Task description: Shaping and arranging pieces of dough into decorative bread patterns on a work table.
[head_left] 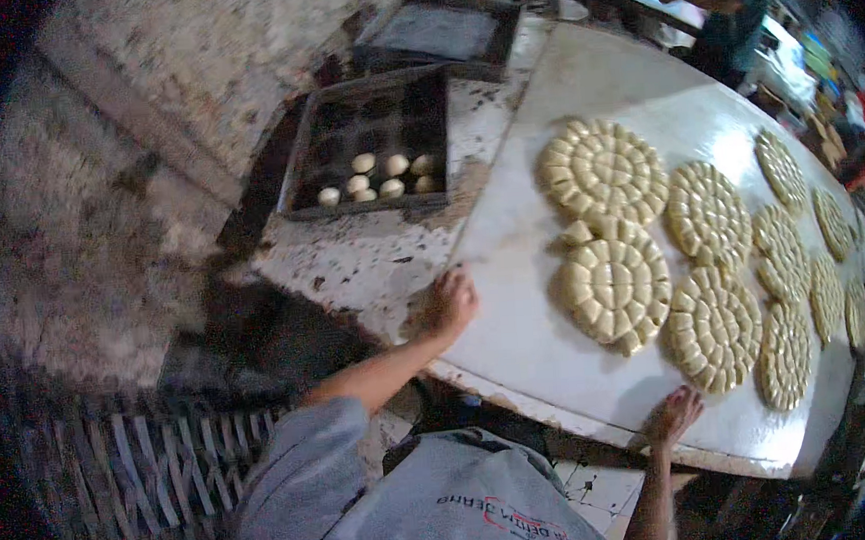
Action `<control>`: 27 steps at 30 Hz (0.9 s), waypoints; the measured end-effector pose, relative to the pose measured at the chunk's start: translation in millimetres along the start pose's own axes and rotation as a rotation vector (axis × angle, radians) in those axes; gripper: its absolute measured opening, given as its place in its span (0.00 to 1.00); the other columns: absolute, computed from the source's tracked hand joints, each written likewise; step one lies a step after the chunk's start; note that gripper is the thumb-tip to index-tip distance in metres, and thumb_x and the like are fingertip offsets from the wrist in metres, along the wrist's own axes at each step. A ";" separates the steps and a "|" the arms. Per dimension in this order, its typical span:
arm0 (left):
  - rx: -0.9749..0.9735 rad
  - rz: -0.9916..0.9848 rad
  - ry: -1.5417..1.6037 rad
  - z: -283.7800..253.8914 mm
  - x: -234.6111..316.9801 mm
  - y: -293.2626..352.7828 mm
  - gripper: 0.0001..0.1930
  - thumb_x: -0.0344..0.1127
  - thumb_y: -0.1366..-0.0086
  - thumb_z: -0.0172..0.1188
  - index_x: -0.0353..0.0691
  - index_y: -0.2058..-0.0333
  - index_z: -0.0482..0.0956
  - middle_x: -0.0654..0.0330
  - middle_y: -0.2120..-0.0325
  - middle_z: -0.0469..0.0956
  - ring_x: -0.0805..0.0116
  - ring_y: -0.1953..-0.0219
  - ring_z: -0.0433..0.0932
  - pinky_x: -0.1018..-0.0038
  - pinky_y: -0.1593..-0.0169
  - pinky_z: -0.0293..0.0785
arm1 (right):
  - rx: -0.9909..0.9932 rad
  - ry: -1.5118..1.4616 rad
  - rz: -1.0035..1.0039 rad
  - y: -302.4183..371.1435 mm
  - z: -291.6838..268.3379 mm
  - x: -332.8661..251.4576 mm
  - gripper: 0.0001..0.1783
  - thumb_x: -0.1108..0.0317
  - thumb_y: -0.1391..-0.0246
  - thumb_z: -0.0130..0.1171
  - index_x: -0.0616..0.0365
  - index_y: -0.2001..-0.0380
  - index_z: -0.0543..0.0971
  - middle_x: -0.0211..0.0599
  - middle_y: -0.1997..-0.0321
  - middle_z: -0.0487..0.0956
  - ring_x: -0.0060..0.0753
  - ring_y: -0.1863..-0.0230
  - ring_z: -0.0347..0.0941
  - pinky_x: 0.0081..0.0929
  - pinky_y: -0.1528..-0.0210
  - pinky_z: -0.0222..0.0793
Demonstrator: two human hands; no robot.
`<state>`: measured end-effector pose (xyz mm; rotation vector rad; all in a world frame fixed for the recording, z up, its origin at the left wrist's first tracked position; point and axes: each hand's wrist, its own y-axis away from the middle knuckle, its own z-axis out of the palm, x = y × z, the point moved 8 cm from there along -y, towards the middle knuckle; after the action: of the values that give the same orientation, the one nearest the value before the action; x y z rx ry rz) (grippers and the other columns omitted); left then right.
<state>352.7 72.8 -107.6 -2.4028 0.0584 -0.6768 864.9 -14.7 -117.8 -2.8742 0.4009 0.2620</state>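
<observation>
near tray (pixel 342 126): dough balls (pixel 392 188), front half | rear tray (pixel 436 33): greyish inside

A grey short-sleeved shirt (pixel 409 507) carries dark and red lettering (pixel 518 523) across the front.

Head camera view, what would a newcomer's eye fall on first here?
Probably the pale dough rounds, divided into small pieces, across the right side of the white table. Next, the dark tray to the table's left, pale balls clustered at its near end. Below, the left hand and right hand sit near the table's edge.
</observation>
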 end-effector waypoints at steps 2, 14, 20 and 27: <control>0.138 -0.103 0.031 4.8 21.1 -23.3 0.04 0.25 0.54 0.54 0.37 0.77 0.69 0.51 0.71 0.70 0.50 0.66 0.69 0.58 0.63 0.64 | 0.105 -0.054 0.037 -15.8 -5.0 -36.3 0.12 0.68 0.57 0.51 0.61 0.67 0.71 0.48 0.65 0.69 0.50 0.56 0.61 0.41 0.50 0.54; -0.773 -0.295 0.704 -94.3 -96.1 -70.9 0.16 0.29 0.53 0.61 0.38 0.64 0.70 0.59 0.68 0.72 0.68 0.63 0.72 0.71 0.60 0.69 | 0.056 0.055 0.010 60.1 2.8 -109.1 0.14 0.71 0.58 0.51 0.63 0.65 0.70 0.41 0.68 0.69 0.42 0.67 0.67 0.35 0.65 0.64; -0.405 -0.308 0.238 -193.5 -309.6 -175.1 0.12 0.27 0.51 0.58 0.35 0.65 0.75 0.50 0.69 0.75 0.52 0.65 0.75 0.64 0.61 0.71 | -0.322 -0.876 -0.091 33.2 -17.2 -347.5 0.21 0.71 0.46 0.47 0.59 0.48 0.66 0.35 0.50 0.68 0.33 0.55 0.69 0.28 0.56 0.69; -0.768 -0.184 -0.025 -185.7 -333.1 -147.2 0.24 0.32 0.44 0.51 0.38 0.47 0.63 0.49 0.41 0.54 0.53 0.39 0.52 0.65 0.38 0.52 | -0.729 -1.502 -0.356 -5.4 -38.5 -713.5 0.29 0.70 0.51 0.56 0.65 0.46 0.62 0.41 0.48 0.69 0.33 0.49 0.66 0.29 0.48 0.63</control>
<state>-43.8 152.7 -48.5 -3.1817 0.1018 -0.8113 196.6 157.5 67.3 -2.2166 -0.5806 2.5316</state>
